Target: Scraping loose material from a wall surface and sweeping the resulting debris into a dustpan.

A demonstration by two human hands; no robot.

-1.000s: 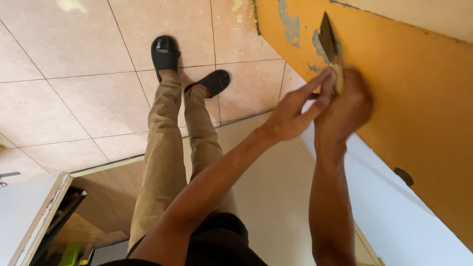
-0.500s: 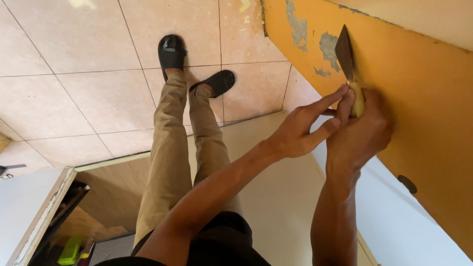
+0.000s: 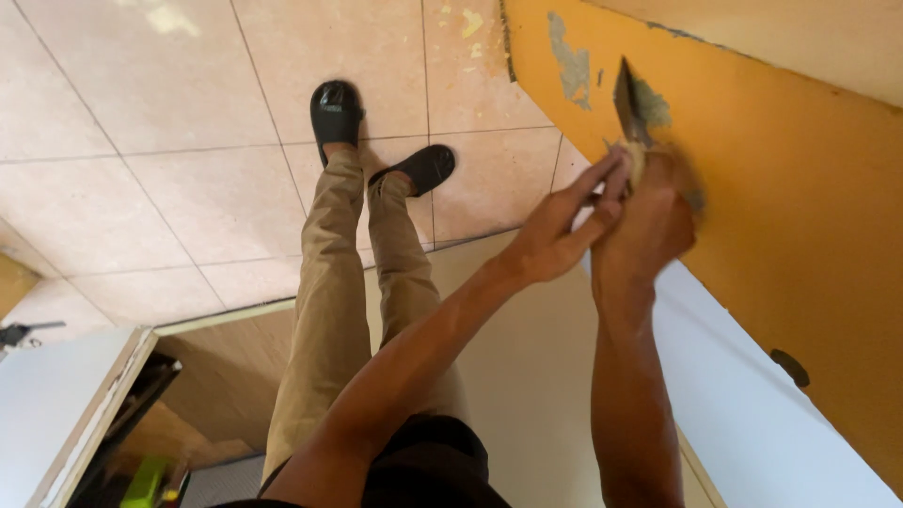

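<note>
One scraper [image 3: 628, 105]: right hand [image 3: 649, 226] fisted round handle, left hand [image 3: 557, 235] fingers pressing it; two black sandals [image 3: 336, 111].

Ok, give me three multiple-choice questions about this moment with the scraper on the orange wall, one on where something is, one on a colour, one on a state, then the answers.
1. Where is the scraper blade?
A. Lying on the tiled floor
B. Against the orange wall
C. On the white board

2. What colour are the sandals?
A. Black
B. White
C. Red

3. How is the scraper held?
A. In the left hand alone
B. Left loose on the wall
C. Right hand grips the handle, left hand presses its fingers on it

Answers: 1 B, the blade tip meets the wall beside a grey scraped patch. 2 A, both sandals on the tiled floor look glossy black. 3 C, the right fist wraps the handle while the left fingertips rest on top.
</note>
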